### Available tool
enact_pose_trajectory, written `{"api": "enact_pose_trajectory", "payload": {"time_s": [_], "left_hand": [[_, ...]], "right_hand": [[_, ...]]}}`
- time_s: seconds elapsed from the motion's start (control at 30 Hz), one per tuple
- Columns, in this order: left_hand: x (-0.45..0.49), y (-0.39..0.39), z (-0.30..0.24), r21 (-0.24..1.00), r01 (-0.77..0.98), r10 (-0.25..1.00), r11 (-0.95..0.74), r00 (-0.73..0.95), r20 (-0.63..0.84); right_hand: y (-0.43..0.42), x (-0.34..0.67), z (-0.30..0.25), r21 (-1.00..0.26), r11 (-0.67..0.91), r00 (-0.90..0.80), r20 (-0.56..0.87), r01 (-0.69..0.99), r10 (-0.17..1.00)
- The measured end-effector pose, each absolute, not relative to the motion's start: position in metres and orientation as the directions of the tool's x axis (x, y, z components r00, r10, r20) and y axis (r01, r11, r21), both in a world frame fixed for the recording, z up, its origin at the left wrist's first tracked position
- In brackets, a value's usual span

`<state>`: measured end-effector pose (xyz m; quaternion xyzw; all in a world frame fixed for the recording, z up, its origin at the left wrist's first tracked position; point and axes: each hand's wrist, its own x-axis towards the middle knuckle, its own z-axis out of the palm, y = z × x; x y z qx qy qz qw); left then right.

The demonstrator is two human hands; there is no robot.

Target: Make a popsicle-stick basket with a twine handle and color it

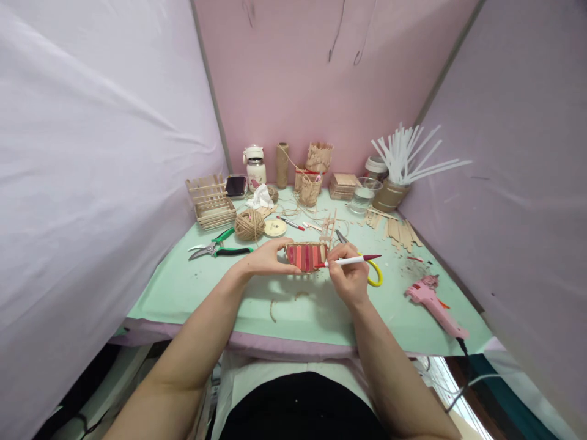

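My left hand (270, 258) grips the left end of a small craft-stick piece (305, 257), its sticks coloured in reds and pinks and edged with twine. One stick at its right end is still bare wood colour. Pinched in my right hand (349, 275) is a white marker (352, 260) with a dark red end, its red tip against the right part of the sticks. Behind my right hand lie yellow-handled scissors (376, 275), partly covered by it. Left of the piece rest green-handled pruning shears (224, 249) and a ball of twine (249, 225).
A pink glue gun (435, 308) lies at the right, its cord running off the table edge. Farther back stand a stick basket (211, 205), a bottle (255, 171), a water cup (363, 197) and a pot of white sticks (392, 194). Loose craft sticks (397, 231) lie at the right.
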<state>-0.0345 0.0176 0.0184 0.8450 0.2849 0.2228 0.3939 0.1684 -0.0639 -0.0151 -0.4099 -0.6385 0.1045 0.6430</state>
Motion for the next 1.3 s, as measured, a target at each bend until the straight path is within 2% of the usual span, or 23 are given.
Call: {"api": "enact_pose_trajectory", "payload": {"time_s": [0.17, 0.37, 0.57, 0.8, 1.0, 1.3], "left_hand": [[-0.0346, 0.0178, 0.0175, 0.788, 0.316, 0.663, -0.528, 0.733, 0.150], [-0.0347, 0.0172, 0.0185, 0.790, 0.307, 0.654, -0.530, 0.741, 0.151], [-0.0348, 0.0174, 0.0191, 0.772, 0.335, 0.662, -0.540, 0.735, 0.144], [-0.0348, 0.0167, 0.0197, 0.782, 0.331, 0.662, -0.528, 0.737, 0.135], [-0.0346, 0.0161, 0.0201, 0.777, 0.324, 0.662, -0.540, 0.734, 0.154], [-0.0348, 0.0173, 0.0190, 0.771, 0.329, 0.658, -0.545, 0.738, 0.151]], "right_hand": [[-0.0635, 0.1678, -0.0149, -0.665, 0.631, 0.210, 0.736, 0.398, 0.643], [-0.0647, 0.1683, -0.0142, -0.653, 0.647, 0.156, 0.741, 0.393, 0.653], [-0.0649, 0.1673, -0.0123, -0.658, 0.640, 0.208, 0.744, 0.398, 0.636], [-0.0657, 0.1685, -0.0130, -0.636, 0.645, 0.131, 0.748, 0.424, 0.651], [-0.0647, 0.1688, -0.0145, -0.651, 0.630, 0.168, 0.739, 0.423, 0.652], [-0.0655, 0.1690, -0.0137, -0.630, 0.648, 0.130, 0.752, 0.428, 0.646]]}}
